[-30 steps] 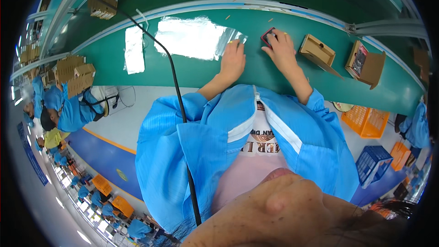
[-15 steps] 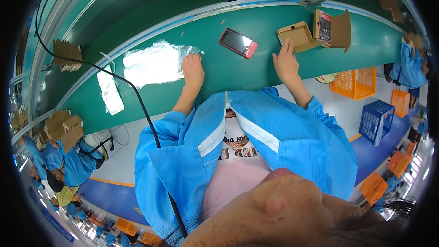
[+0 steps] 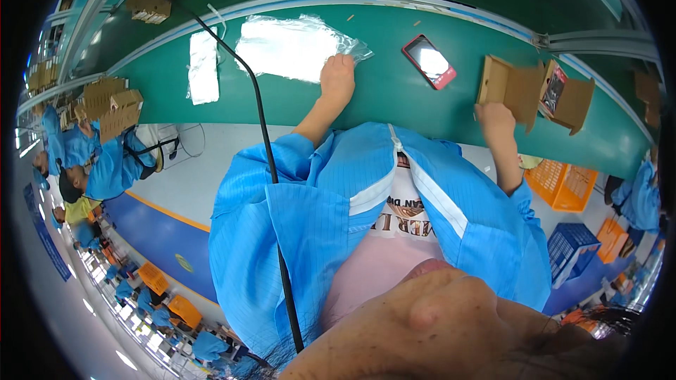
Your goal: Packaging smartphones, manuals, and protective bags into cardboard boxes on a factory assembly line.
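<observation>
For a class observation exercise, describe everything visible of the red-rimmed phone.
The red-rimmed phone is a flat rectangle with rounded corners, seemingly plastic and glass. Its dark, glossy screen carries bright glare. The rim widens at the near end into a red band with small pale marks. It lies face up on the green tabletop, slanting from far left to near right, touched by neither the left hand nor the right hand.
</observation>
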`<state>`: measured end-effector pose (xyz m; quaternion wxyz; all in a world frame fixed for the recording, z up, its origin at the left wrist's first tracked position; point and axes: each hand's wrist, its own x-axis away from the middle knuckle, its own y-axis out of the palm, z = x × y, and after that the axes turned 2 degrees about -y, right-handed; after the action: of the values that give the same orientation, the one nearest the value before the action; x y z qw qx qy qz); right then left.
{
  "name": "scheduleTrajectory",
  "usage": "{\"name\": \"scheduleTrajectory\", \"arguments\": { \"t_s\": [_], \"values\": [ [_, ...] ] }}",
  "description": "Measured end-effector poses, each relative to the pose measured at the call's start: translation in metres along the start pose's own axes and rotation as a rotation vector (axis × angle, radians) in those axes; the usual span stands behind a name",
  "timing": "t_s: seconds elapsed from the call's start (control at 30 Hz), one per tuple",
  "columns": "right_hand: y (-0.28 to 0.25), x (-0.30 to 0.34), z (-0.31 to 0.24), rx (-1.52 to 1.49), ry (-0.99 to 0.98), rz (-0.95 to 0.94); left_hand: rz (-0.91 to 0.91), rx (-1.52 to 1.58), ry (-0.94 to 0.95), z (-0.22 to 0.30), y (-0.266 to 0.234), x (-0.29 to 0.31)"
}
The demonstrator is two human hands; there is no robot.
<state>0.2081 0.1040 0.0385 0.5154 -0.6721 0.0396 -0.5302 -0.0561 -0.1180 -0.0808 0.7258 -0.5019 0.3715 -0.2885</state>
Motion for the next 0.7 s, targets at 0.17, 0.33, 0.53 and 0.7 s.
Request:
{"name": "scheduleTrajectory", "arguments": {
  "t_s": [0.17, 0.33, 0.53, 0.7],
  "values": [
    [-0.007, -0.021, -0.08, -0.241, -0.451, 0.83, -0.011, 0.07, 0.064, 0.019, -0.023, -0.006],
    [-0.006, -0.072, -0.114, -0.133, -0.328, 0.579, -0.038, 0.139, 0.017, 0.033, -0.024, -0.012],
    [-0.042, -0.04, -0.086, -0.809, -0.329, 0.818, -0.073, 0.364, -0.155, 0.025, -0.013, -0.004],
    [0.005, -0.036, -0.074, -1.461, -0.302, 0.556, -0.073, 0.402, -0.116, 0.034, -0.014, -0.013]
  ]
}}
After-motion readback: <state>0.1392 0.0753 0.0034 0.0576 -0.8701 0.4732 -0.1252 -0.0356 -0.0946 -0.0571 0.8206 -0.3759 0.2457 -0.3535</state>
